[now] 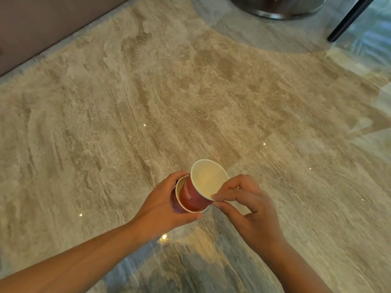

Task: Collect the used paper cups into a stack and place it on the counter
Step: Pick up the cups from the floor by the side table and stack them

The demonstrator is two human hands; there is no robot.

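A polished stone floor point(148, 102) in mottled beige fills nearly the whole view, glossy enough to carry small bright light spots and a darker reflection near the bottom edge. At the far right stands a round metal base point(277, 7), with a thin dark leg point(349, 20) slanting beside it, and a brown wall panel point(42, 24) runs along the far left corner.

Near the middle, low in the view, both hands meet above the floor. The left hand point(160, 204) has its grip wrapped around the lower paper cup point(179, 205), a red cup with a white rim, fingers curled around its far side and thumb underneath. The upper paper cup point(203, 185), red outside with white lettering and pale cream inside, sits partly inside the lower one, tilted so its open mouth faces up and to the far side. The right hand point(249, 210) pinches the near rim of this upper cup between thumb and forefinger, its grip clamped on the rim, the other fingers loosely curled. Both bare forearms enter from the bottom edge.
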